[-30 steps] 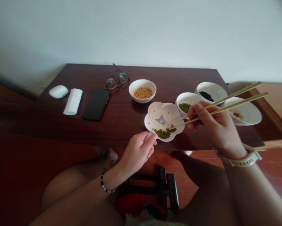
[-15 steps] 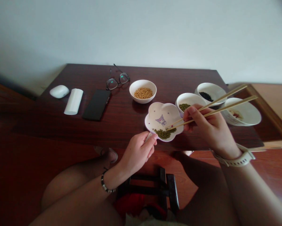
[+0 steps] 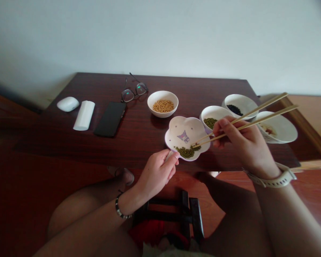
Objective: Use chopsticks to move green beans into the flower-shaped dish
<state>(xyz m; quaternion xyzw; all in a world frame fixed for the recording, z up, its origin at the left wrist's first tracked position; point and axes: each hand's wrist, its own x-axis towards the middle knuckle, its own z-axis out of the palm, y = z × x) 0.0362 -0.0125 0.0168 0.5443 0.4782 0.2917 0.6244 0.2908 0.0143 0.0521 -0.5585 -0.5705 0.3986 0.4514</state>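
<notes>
My left hand [image 3: 157, 173] is closed round the short handle of a white flower-shaped dish [image 3: 177, 125] with a cartoon figure printed inside. Small green beans [image 3: 185, 152] lie in the dish near its handle side. Held in my right hand [image 3: 243, 142] is a pair of wooden chopsticks [image 3: 272, 113]; their tips reach into the dish at the right edge of the beans. Whether the tips pinch a bean is too small to tell. Just behind my right fingers stands a white bowl [image 3: 207, 111] of green beans, partly hidden by the hand.
A bowl of yellow soybeans [image 3: 162, 106] stands behind the dish. At right are a bowl of black beans [image 3: 234, 109] and a bowl with a few pale and reddish pieces [image 3: 269, 130]. Glasses [image 3: 135, 93], a black phone [image 3: 110, 119], a white cylinder [image 3: 84, 115] and a white rounded object [image 3: 68, 104] lie left.
My right hand and the chopsticks have shifted slightly to the right, with the tips moving toward the right side of the beans. My left hand and the dish stay in place.
</notes>
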